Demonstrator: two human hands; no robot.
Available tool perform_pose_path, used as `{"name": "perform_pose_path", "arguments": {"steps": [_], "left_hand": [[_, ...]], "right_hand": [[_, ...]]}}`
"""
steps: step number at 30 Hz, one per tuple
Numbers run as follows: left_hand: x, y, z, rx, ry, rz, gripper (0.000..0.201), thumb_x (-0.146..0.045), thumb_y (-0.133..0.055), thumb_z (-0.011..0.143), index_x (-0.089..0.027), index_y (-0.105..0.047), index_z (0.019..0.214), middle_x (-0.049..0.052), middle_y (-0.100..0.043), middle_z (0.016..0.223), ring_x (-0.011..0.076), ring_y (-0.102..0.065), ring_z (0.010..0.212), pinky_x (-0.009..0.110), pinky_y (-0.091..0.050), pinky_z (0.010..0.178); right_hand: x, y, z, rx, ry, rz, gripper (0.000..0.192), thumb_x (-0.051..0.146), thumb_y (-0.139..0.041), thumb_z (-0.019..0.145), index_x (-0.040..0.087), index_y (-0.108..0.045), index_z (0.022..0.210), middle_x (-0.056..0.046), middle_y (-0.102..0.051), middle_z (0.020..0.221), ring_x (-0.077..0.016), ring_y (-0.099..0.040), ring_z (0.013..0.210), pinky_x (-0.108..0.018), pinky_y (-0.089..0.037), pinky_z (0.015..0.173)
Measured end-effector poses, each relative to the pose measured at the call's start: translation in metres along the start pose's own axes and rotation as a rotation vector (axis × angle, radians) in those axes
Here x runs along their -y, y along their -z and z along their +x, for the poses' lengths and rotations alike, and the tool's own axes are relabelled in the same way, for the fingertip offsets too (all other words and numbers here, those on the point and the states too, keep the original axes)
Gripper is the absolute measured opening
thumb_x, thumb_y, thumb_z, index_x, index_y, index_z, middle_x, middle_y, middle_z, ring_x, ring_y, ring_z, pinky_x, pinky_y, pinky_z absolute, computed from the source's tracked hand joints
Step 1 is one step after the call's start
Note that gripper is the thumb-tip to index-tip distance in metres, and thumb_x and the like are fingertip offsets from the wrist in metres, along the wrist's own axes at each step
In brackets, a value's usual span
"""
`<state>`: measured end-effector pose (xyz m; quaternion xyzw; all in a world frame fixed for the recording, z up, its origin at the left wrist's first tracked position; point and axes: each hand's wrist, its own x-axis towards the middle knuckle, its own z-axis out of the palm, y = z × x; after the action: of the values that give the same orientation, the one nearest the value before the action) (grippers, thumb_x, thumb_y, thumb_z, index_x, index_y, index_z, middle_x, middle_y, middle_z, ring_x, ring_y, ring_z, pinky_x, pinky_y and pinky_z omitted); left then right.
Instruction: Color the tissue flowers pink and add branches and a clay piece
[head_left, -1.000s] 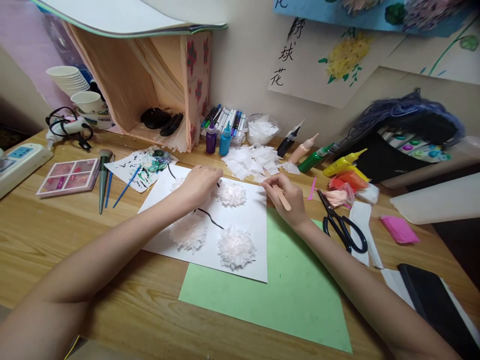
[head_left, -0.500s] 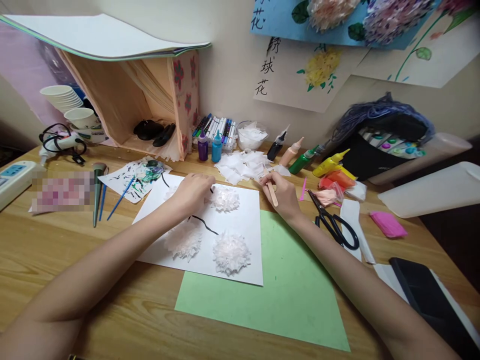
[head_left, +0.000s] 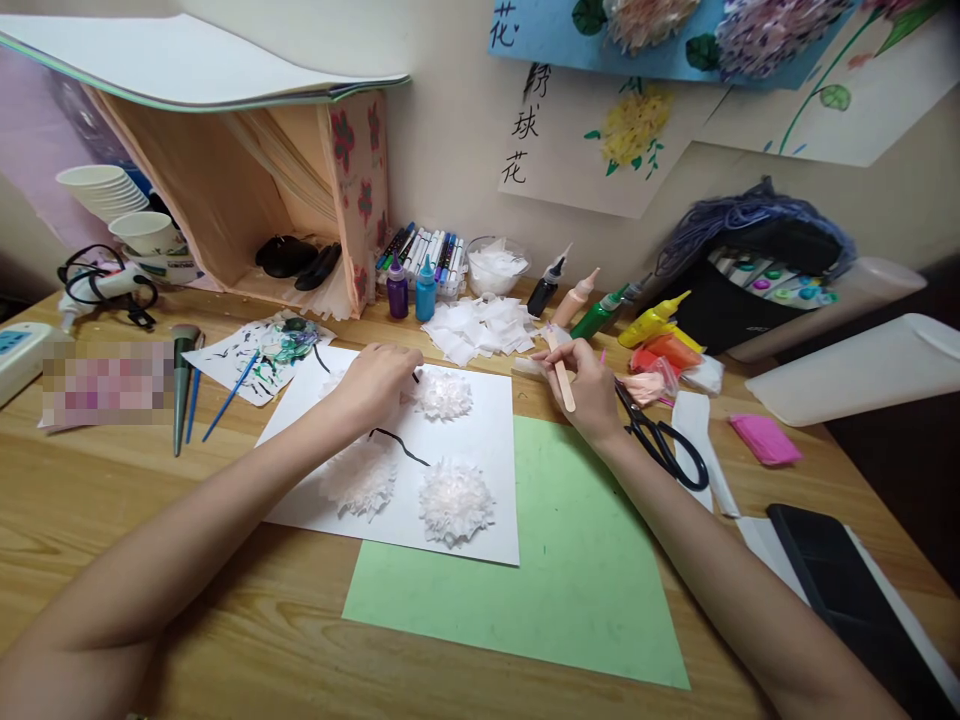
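Note:
A white sheet (head_left: 480, 440) lies on the wooden desk with several fluffy white tissue flowers, among them one at the top (head_left: 444, 394), one at lower right (head_left: 455, 500) and one at lower left (head_left: 360, 480), plus a black painted stem (head_left: 401, 445). My left hand (head_left: 375, 380) rests fingers-down on the sheet's upper part, over another flower. My right hand (head_left: 581, 385) holds a flat wooden stick (head_left: 562, 378) just past the sheet's top right corner, next to a pile of white tissue squares (head_left: 484, 328). A green sheet (head_left: 555, 560) lies partly under the white one.
Black scissors (head_left: 664, 440) lie right of my right hand. Paint bottles (head_left: 600, 315), markers (head_left: 424, 255), a bowl of tissue (head_left: 495, 265) and a peach box (head_left: 247, 190) line the wall. Brushes (head_left: 187, 385) lie left; a black tablet (head_left: 862, 600) is lower right.
My right hand with the stick has shifted right and slightly away from the white sheet, towards the bottles. My left hand has stayed on the sheet. The view has tilted slightly.

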<state>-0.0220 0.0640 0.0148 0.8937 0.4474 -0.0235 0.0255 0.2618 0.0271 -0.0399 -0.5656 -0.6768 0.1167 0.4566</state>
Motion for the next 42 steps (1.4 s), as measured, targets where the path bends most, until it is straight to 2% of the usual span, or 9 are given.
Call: {"name": "perform_pose_path", "arguments": {"steps": [9, 14, 20, 23, 31, 34, 37, 42], "left_hand": [[0.001, -0.001, 0.000, 0.004, 0.005, 0.015, 0.034, -0.014, -0.057, 0.070, -0.015, -0.061, 0.103, 0.010, -0.068, 0.098, 0.0295, -0.061, 0.096, 0.036, -0.042, 0.076], [0.001, 0.000, 0.000, 0.011, 0.004, 0.000, 0.033, -0.014, -0.058, 0.069, -0.014, -0.061, 0.103, 0.010, -0.068, 0.099, 0.0300, -0.061, 0.097, 0.036, -0.042, 0.077], [0.000, 0.002, 0.000, 0.027, 0.003, -0.006, 0.032, -0.014, -0.057, 0.070, -0.015, -0.061, 0.102, 0.011, -0.068, 0.100, 0.0294, -0.061, 0.098, 0.035, -0.041, 0.078], [-0.001, 0.003, 0.000, 0.028, 0.008, -0.006, 0.034, -0.014, -0.058, 0.069, -0.015, -0.061, 0.103, 0.011, -0.068, 0.100, 0.0296, -0.061, 0.098, 0.035, -0.042, 0.078], [0.000, 0.002, 0.000, 0.019, 0.001, -0.006, 0.034, -0.014, -0.057, 0.069, -0.015, -0.061, 0.103, 0.012, -0.068, 0.101, 0.0308, -0.061, 0.098, 0.037, -0.043, 0.078], [0.001, 0.001, 0.000, 0.013, -0.001, -0.011, 0.033, -0.013, -0.057, 0.069, -0.016, -0.061, 0.102, 0.011, -0.068, 0.101, 0.0297, -0.061, 0.098, 0.036, -0.042, 0.079], [0.001, 0.001, 0.000, 0.009, -0.003, -0.010, 0.032, -0.014, -0.056, 0.070, -0.015, -0.062, 0.101, 0.011, -0.068, 0.100, 0.0299, -0.062, 0.096, 0.036, -0.042, 0.077], [0.001, -0.001, 0.000, -0.004, -0.002, -0.010, 0.030, -0.015, -0.057, 0.070, -0.015, -0.061, 0.100, 0.011, -0.069, 0.096, 0.0301, -0.062, 0.094, 0.036, -0.042, 0.076]], "right_hand": [[0.007, 0.005, 0.005, -0.141, 0.031, -0.042, 0.011, 0.018, -0.058, 0.079, 0.022, -0.048, 0.080, -0.006, -0.070, 0.086, -0.0229, -0.069, 0.085, -0.035, -0.052, 0.074], [0.006, 0.010, 0.007, -0.096, 0.015, -0.081, 0.010, 0.022, -0.058, 0.080, 0.022, -0.048, 0.078, -0.007, -0.071, 0.085, -0.0236, -0.069, 0.084, -0.036, -0.052, 0.074], [0.008, 0.018, 0.012, 0.051, -0.092, 0.031, 0.012, 0.022, -0.059, 0.078, 0.022, -0.046, 0.080, -0.008, -0.072, 0.089, -0.0241, -0.069, 0.089, -0.036, -0.052, 0.073], [0.010, 0.022, 0.014, 0.102, -0.117, 0.014, 0.014, 0.021, -0.060, 0.076, 0.022, -0.046, 0.081, -0.008, -0.072, 0.093, -0.0245, -0.069, 0.089, -0.037, -0.052, 0.073], [0.013, 0.024, 0.016, 0.046, -0.104, 0.054, 0.019, 0.030, -0.064, 0.077, 0.021, -0.047, 0.080, -0.008, -0.071, 0.093, -0.0247, -0.068, 0.092, -0.041, -0.053, 0.078], [0.022, 0.018, 0.012, 0.028, -0.063, 0.113, 0.018, 0.028, -0.064, 0.078, 0.021, -0.047, 0.080, -0.006, -0.069, 0.090, -0.0225, -0.068, 0.089, -0.040, -0.053, 0.078], [0.039, 0.007, 0.001, 0.061, 0.039, 0.189, 0.014, 0.021, -0.062, 0.079, 0.021, -0.048, 0.079, -0.005, -0.068, 0.088, -0.0207, -0.068, 0.086, -0.038, -0.054, 0.077], [0.061, -0.024, -0.025, 0.243, 0.364, 0.175, 0.012, 0.011, -0.052, 0.084, 0.021, -0.049, 0.079, -0.006, -0.067, 0.086, -0.0193, -0.066, 0.083, -0.033, -0.053, 0.070]]}}
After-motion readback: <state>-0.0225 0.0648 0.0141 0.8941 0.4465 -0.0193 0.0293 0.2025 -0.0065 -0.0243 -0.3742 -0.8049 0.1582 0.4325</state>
